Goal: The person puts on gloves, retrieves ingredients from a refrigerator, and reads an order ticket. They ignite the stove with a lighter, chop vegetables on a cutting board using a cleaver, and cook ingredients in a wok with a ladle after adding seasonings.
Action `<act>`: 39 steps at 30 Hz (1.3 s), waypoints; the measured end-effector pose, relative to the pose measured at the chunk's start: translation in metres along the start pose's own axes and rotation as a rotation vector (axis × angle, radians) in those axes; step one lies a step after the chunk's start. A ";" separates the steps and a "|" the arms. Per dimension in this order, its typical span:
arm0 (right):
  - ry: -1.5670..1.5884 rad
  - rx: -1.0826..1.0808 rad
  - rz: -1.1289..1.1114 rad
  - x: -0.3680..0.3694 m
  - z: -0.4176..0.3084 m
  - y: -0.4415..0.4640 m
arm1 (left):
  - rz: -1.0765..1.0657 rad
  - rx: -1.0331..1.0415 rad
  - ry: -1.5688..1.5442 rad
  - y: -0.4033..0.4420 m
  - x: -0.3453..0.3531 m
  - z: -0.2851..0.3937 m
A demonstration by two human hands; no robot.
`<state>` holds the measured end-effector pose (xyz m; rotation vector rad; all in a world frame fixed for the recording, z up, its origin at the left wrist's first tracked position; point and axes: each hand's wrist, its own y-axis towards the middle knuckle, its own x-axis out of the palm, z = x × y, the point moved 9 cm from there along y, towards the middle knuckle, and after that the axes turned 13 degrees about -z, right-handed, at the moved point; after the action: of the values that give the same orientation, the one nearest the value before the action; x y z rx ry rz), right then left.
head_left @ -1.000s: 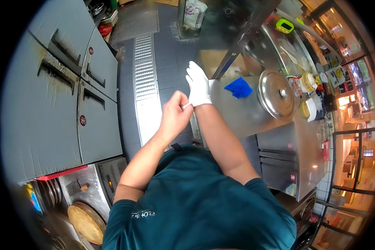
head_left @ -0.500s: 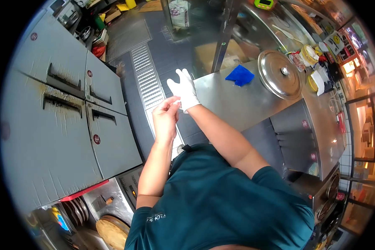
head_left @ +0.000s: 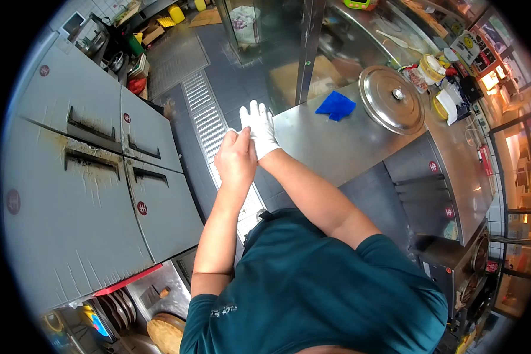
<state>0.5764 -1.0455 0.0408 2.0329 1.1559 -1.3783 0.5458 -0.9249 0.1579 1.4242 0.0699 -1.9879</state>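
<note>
Bare left hand (head_left: 236,154) clamped on the white glove (head_left: 266,141) at its thumb side.
Round red sticker (head_left: 142,207) on the grey cabinet (head_left: 71,194): one character, apparently "生", too small to confirm. Shirt lettering (head_left: 223,310): partly legible. Glove covers the right hand (head_left: 261,127), fingers extended, slightly apart, beside the steel counter (head_left: 312,147). Both forearms reach forward, wrists converging.

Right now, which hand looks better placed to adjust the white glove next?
Probably the left hand: it is bare and closed at the thumb side of the white glove, while the right hand is inside that glove, fingers extended, and could hardly tug it.
</note>
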 end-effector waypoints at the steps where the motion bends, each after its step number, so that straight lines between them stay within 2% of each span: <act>1: -0.063 0.021 -0.016 0.002 0.004 0.003 | -0.023 0.014 -0.039 0.000 0.002 0.001; 3: -0.141 0.018 -0.037 0.006 0.009 0.004 | -0.064 0.039 -0.119 0.002 0.008 0.000; 4: -0.193 0.022 -0.038 0.009 0.010 0.004 | 0.027 0.147 -0.173 0.001 0.008 0.000; 7: -0.340 0.010 -0.046 -0.006 0.006 -0.013 | -0.336 -0.369 -0.945 -0.005 0.059 -0.049; 8: -0.387 -0.007 -0.043 -0.016 0.003 -0.022 | -0.419 -0.435 -1.086 -0.008 0.065 -0.048; 11: -0.467 -0.046 -0.066 -0.017 -0.001 -0.023 | -0.680 -0.581 -1.238 -0.016 0.086 -0.061; 12: -0.488 -0.068 -0.036 -0.017 -0.006 -0.021 | -0.531 -0.362 -1.015 -0.006 0.074 -0.048; 15: -0.424 -0.079 -0.067 -0.016 -0.013 -0.018 | -0.319 -0.103 -0.310 0.006 0.031 -0.026; 16: -0.413 -0.080 -0.079 -0.019 -0.017 -0.018 | -0.344 -0.149 -0.201 0.011 0.023 -0.021; 19: -0.439 -0.081 -0.182 -0.033 -0.028 -0.025 | -0.234 -0.120 -0.036 0.027 0.009 -0.011; 20: -0.457 -0.085 -0.193 -0.033 -0.029 -0.025 | -0.275 -0.132 -0.006 0.032 0.008 -0.008; 24: -0.542 -0.143 -0.204 -0.025 -0.036 -0.023 | -0.207 0.121 0.041 0.043 0.011 0.008; 29: -0.595 -0.236 -0.177 -0.003 -0.030 -0.021 | -0.183 0.286 -0.078 0.033 0.019 0.029; 30: -0.589 -0.342 -0.021 -0.007 -0.031 -0.033 | -0.193 0.305 -0.065 0.027 0.018 0.041; 33: -0.741 -0.359 0.018 0.003 -0.027 -0.036 | -0.151 0.439 -0.048 0.000 0.017 0.071; 37: -0.369 -0.168 -0.324 0.004 -0.011 -0.025 | -0.070 0.489 -0.081 -0.024 0.002 0.080; 39: -0.264 -0.068 -0.333 -0.020 -0.003 -0.020 | -0.017 0.496 -0.031 -0.029 -0.002 0.071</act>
<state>0.5582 -1.0403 0.0625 1.6011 1.4399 -1.6782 0.4719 -0.9312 0.1784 1.6926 -0.4554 -2.1311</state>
